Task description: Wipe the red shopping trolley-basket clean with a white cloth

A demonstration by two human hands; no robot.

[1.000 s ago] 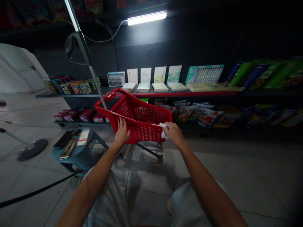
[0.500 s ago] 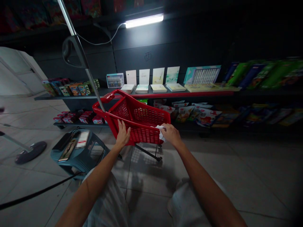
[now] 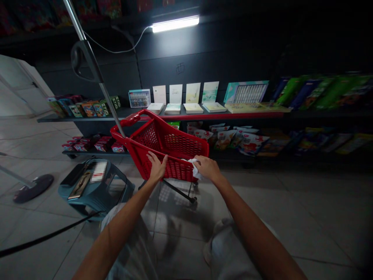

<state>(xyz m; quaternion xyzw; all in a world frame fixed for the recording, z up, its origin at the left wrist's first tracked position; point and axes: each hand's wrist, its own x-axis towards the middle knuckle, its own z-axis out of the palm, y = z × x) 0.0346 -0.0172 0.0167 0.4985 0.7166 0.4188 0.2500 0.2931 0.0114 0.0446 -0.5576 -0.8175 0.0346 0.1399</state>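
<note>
Shifted along the near wall of the red plastic cart [image 3: 182, 144], the left hand [image 3: 157, 169] now sits closer to the right hand [image 3: 207, 168], its fingers loosely spread at the perforated lattice. Right fingers grip a crumpled white cloth [image 3: 195, 170] at the cart's rim. Behind the cart runs a flat, dark shelf [image 3: 100, 119]; left of the cart stands a moulded blue-grey stool [image 3: 97, 191]; a shiny, slender pole [image 3: 108, 95] rises by the cart's handle.

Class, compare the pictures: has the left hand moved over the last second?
Yes: against the fixed shelf, the left hand has shifted rightward in view, toward the right hand.
</note>
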